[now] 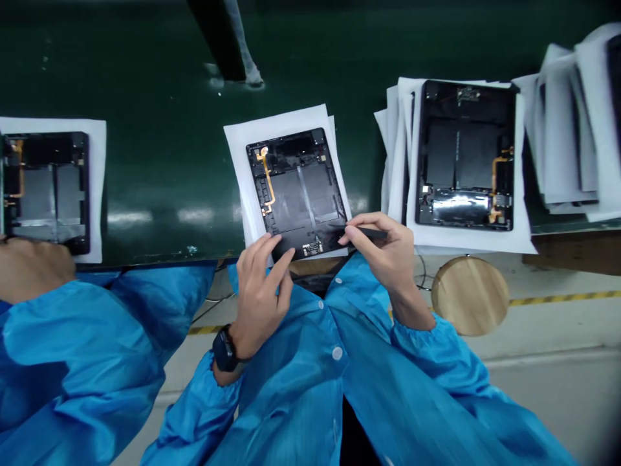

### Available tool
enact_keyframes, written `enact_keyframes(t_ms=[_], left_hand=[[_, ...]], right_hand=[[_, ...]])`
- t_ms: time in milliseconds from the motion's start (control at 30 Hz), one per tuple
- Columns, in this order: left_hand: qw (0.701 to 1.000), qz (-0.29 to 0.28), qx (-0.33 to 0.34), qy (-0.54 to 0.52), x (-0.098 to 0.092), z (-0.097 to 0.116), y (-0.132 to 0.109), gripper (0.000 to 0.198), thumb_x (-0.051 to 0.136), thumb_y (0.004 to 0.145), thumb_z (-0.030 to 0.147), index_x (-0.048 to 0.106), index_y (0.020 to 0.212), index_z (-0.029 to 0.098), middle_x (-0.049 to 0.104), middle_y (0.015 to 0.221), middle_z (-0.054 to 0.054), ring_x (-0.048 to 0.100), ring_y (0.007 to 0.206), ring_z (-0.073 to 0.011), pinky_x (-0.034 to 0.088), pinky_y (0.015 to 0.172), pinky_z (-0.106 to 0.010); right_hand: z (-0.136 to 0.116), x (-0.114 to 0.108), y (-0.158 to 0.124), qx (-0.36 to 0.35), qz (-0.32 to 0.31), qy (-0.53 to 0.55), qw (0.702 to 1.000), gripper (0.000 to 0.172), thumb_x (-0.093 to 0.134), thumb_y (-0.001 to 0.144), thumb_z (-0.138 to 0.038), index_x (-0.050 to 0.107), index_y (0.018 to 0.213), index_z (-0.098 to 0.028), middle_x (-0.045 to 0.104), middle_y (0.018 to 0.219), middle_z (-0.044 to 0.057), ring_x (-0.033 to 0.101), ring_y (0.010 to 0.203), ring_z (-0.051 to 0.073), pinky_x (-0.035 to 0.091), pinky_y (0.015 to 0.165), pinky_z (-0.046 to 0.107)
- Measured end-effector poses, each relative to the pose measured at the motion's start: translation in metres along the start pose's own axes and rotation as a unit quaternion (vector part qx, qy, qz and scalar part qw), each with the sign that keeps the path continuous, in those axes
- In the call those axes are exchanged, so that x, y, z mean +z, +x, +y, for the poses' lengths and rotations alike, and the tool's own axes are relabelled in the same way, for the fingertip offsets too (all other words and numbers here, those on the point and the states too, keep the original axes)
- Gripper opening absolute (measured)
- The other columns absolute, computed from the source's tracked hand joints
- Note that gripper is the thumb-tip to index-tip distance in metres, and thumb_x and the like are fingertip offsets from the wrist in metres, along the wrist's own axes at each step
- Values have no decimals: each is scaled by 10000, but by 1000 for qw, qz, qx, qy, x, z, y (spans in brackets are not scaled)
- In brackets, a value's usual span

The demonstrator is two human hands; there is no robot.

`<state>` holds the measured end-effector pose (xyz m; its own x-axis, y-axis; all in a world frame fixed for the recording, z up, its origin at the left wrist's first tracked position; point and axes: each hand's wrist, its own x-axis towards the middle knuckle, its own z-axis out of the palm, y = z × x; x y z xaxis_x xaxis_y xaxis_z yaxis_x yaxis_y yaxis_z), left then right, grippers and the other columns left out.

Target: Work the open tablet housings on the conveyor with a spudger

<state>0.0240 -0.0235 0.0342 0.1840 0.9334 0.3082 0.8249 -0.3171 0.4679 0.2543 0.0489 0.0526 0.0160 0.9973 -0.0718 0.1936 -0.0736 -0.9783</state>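
Note:
In front of me an opened black tablet (291,194) lies slightly turned on white sheets (236,139), its inside facing up. An orange flex cable (269,181) runs along its left side, and a small circuit board (313,248) sits near its lower edge. My left hand (264,285), a dark watch on the wrist, rests spread fingers on the tablet's lower left corner. At the lower right edge, my right hand (388,255) pinches a slim black hand tool (372,233) between thumb and fingers. Its tip is too small to make out.
To the right, another opened tablet (456,155) lies on stacked white sheets, with more sheets (563,129) beyond. On the left, a co-worker's hand (36,268) is by a further tablet (53,188). A dark post (220,39) stands on the green table (160,162); a round wooden stool (470,294) is below.

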Motion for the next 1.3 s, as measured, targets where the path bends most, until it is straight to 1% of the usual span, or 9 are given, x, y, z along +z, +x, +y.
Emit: enact_keyframes(t_ms=[133,267,400,600,733,867,1000,1100,1300], left_hand=[[999,-28,-6,-32,12,14,33,260,583,1021,149,710,1240,210,637,1462,-139,513,1464,-314,443,1209,-553],[997,-60,3,-39,28,24,36,231,569,1028,151,719,1200,182,629,1455,-157,500,1449,-331,438,1191,-563],[996,-57,-25,-65,31,23,49,207,587,1030,188,727,1180,208,656,1374,-127,528,1344,-312,468,1128,-535],[965,-247,80,-21,34,17,114,71,656,984,192,723,1007,199,672,1098,-88,578,1088,-303,500,926,-476],[956,-289,47,21,36,21,126,98,630,963,152,690,900,198,645,1068,-94,572,1079,-316,517,925,-494],[959,-283,37,7,34,23,122,106,614,971,179,686,895,198,626,1263,-120,546,1234,-351,525,1015,-574],[957,-281,66,-40,35,17,126,121,614,972,190,679,870,193,446,1623,-131,287,1583,-407,359,1237,-687],[952,-289,82,-53,39,11,131,126,610,952,157,686,855,185,374,1692,-141,160,1659,-402,228,1320,-681],[952,-280,93,-85,42,0,130,97,654,941,201,712,864,196,315,1754,-87,89,1684,-384,136,1353,-653]], right_hand=[[6,-8,-13,5,3,-2,1000,121,764,943,-331,750,1000,-225,797,782,15,779,756,204,625,753,347],[15,-17,-23,7,20,-4,1000,110,750,957,-324,743,1003,-224,799,784,15,772,752,197,610,762,341],[24,-24,-26,23,13,-1,1000,134,754,957,-352,740,979,-220,798,769,18,770,745,202,607,770,347],[33,-23,-30,28,14,21,999,167,745,965,-376,738,969,-209,790,758,20,759,745,202,593,781,349],[37,-22,-32,32,12,40,999,191,745,967,-390,743,970,-198,785,752,26,743,722,197,578,747,338],[40,-22,-33,31,3,55,998,190,742,969,-383,747,956,-194,775,748,28,730,710,193,565,718,323],[40,-23,-31,19,-20,53,998,146,729,977,-342,747,968,-197,771,751,20,730,712,187,565,731,318],[38,-24,-29,10,-52,36,998,124,725,979,-320,742,966,-197,767,748,14,731,715,185,566,737,315],[39,-22,-23,-1,-86,15,996,114,710,987,-309,733,984,-198,761,766,13,726,724,182,555,699,297]])
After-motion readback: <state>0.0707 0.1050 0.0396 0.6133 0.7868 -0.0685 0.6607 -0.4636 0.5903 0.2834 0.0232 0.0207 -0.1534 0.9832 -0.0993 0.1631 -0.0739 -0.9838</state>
